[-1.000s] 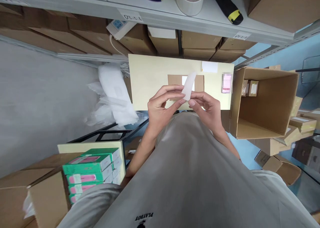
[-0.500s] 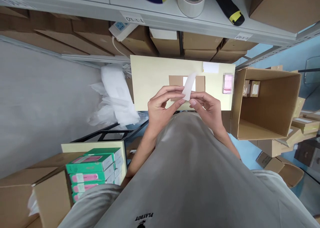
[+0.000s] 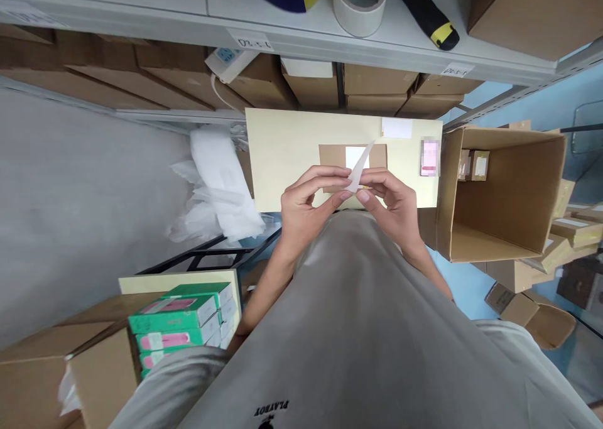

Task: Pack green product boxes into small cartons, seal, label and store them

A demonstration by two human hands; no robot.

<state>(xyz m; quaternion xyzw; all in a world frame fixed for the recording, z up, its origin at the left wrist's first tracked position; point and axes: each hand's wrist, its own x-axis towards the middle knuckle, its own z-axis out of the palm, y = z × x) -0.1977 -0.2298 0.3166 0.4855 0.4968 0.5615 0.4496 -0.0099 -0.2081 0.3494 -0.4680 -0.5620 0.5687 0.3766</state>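
So, L hand (image 3: 306, 200) has the white slip (image 3: 360, 170) pinched at its lower end b/w thumb & fingers; R hand (image 3: 391, 196), fingers curled, is right at the slip's other edge, can't tell if it's gripping too. Slip's up over the pale-yellow tabletop (image 3: 282, 165), tilted, top end leaning R, in front of a flat brown cardboard piece (image 3: 332, 156) w/ a white label (image 3: 354, 157). Farther R on the tabletop: white card (image 3: 396, 127) nr the back edge, pink item (image 3: 429, 157) (blurred) nr the R end. Just beside that end, open carton (image 3: 499, 209) w/ sm. boxes (image 3: 479, 165) inside. White foam wrap (image 3: 219, 171) on the L; tape roll (image 3: 360, 14) on the shelf (image 3: 282, 27) above.
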